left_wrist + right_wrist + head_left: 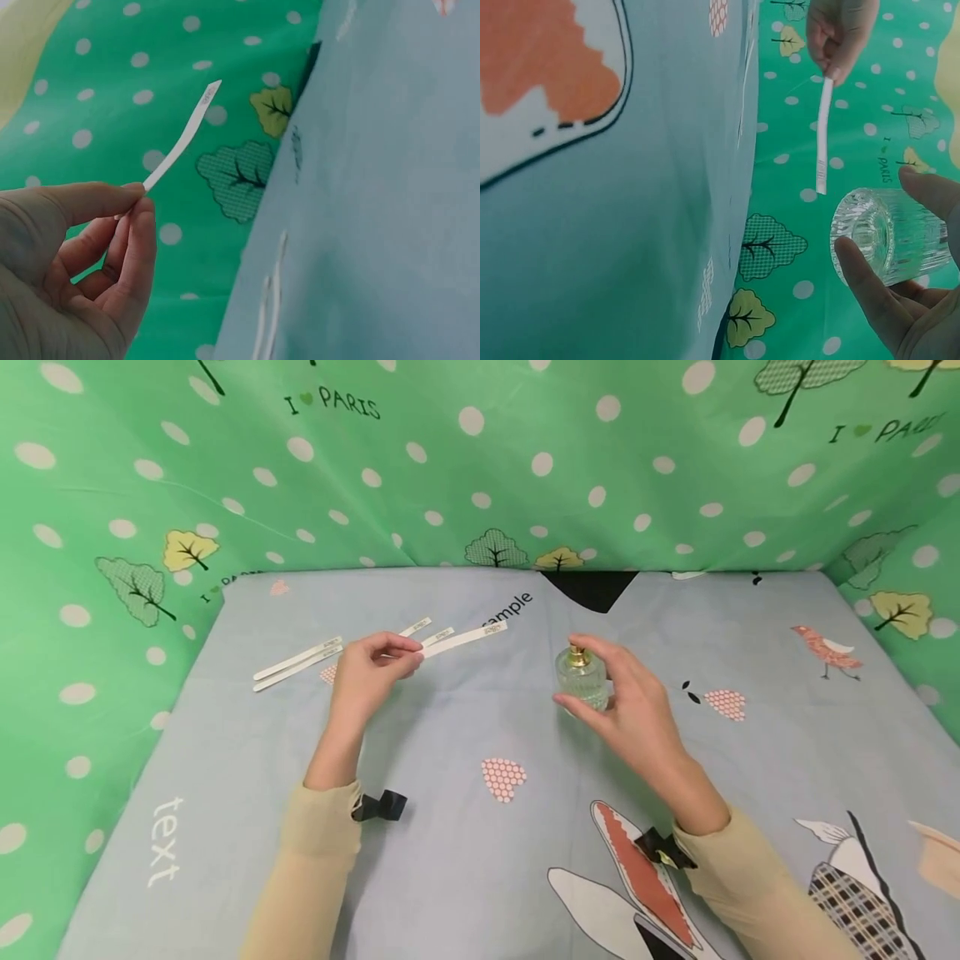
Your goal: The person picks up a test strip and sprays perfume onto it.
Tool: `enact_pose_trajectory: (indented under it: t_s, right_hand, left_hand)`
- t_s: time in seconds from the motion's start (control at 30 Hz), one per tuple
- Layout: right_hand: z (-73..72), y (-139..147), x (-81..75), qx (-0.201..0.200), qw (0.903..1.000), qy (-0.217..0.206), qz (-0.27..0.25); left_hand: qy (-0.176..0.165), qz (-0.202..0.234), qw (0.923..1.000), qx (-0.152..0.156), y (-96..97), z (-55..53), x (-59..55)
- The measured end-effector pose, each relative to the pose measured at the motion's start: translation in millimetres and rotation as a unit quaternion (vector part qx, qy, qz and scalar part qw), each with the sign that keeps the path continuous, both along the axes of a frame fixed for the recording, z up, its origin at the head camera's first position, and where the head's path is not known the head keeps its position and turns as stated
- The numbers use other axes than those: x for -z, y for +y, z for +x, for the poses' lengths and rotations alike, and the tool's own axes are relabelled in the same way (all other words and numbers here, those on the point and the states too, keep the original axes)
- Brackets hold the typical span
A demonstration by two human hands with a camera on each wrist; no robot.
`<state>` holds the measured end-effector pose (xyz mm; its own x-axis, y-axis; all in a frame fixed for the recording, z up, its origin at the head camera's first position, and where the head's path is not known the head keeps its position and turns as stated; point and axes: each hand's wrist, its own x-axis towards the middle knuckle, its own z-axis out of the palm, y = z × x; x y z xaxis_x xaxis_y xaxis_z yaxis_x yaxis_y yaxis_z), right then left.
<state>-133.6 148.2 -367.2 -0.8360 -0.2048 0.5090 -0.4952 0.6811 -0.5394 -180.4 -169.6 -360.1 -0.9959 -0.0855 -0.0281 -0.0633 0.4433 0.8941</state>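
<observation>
My left hand (375,672) pinches one end of a white paper test strip (467,639) between thumb and fingers. The strip's free end, with small print, points toward the bottle. In the left wrist view this strip (184,142) curves slightly, held above the table. My right hand (633,702) grips a clear ribbed glass perfume bottle (582,683) with a gold neck. The forefinger rests on top of the sprayer; the thumb is near the bottle's base. In the right wrist view the bottle (900,232) is off the table, its base showing. A gap separates strip and bottle.
Two more paper strips (296,664) lie side by side on the table at the left. Another two strips (438,635) lie behind my left hand, partly hidden. A patterned grey-blue cloth (442,860) covers the table. Green dotted fabric (480,460) hangs at the back and sides.
</observation>
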Motion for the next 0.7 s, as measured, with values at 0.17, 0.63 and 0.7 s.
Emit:
enact_pose_trajectory:
  t_s: [0.17,0.63,0.7]
  right_hand:
    - [-4.8,-5,-0.3,-0.001,0.9999,0.013,0.000]
    - [-27.5,-16,8.4,0.007,0.9996,-0.011,0.024]
    - [-31.0,-17,10.9,0.006,0.9994,-0.014,0.030]
  left_hand:
    - [0.006,0.023,0.9995,0.019,6.7,6.5,-15.1]
    - [0.024,0.028,0.9982,0.048,32.4,8.7,-24.3]
    - [0.023,0.031,0.9981,0.049,35.1,8.7,-23.1]
